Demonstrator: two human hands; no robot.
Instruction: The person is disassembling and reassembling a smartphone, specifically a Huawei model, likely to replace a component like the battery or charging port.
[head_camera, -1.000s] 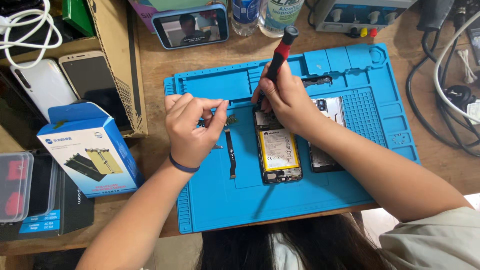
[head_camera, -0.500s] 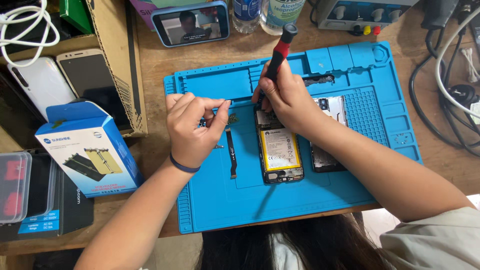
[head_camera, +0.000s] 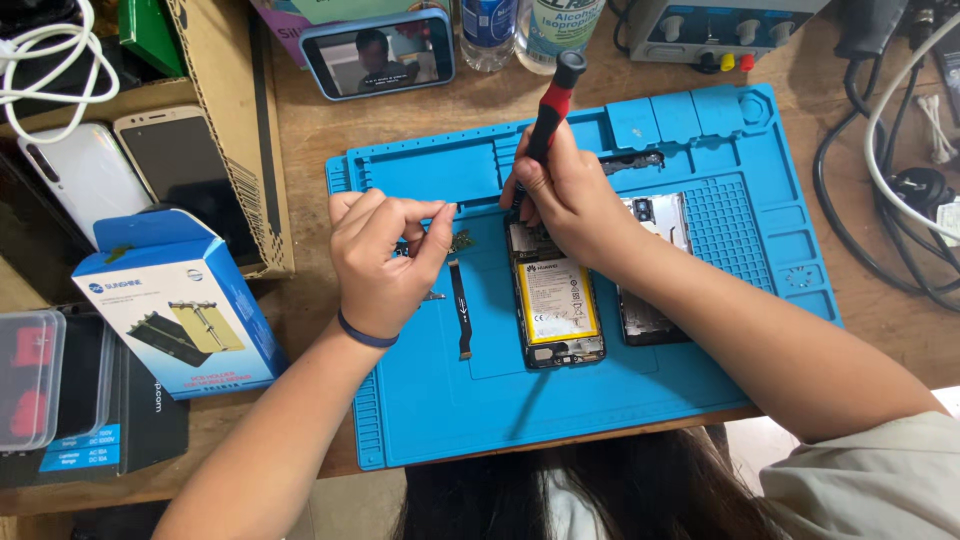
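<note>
Leftmost of the two, the left hand (head_camera: 385, 255) hovers over the left part of the blue work mat (head_camera: 420, 420), its fingers curled in and thumb and forefinger tips pinched together on something too small to make out. Just right of and under it lie a small circuit piece (head_camera: 461, 241) and a long dark flex cable (head_camera: 460, 310), flat on the mat. Further right, the right hand (head_camera: 560, 195) is closed around a screwdriver (head_camera: 550, 105) with a red and black handle, which stands tilted with its tip hidden behind the fingers at the far end of an opened phone (head_camera: 553, 305). That phone lies face down in the middle of the mat, its yellow-labelled battery showing. Touching its right side, partly under the right forearm, lies a second phone part (head_camera: 655, 270) with a camera cut-out.

Around the mat is a wooden table (head_camera: 300, 130). On the left sit a blue box (head_camera: 175, 305), two phones (head_camera: 130, 175) beside a cardboard box (head_camera: 235, 120), and clear plastic cases (head_camera: 30, 380). At the far edge stand a propped phone showing video (head_camera: 378, 52), two bottles (head_camera: 520, 25) and a power supply (head_camera: 715, 25). Black and white cables (head_camera: 880, 180) trail on the right.
</note>
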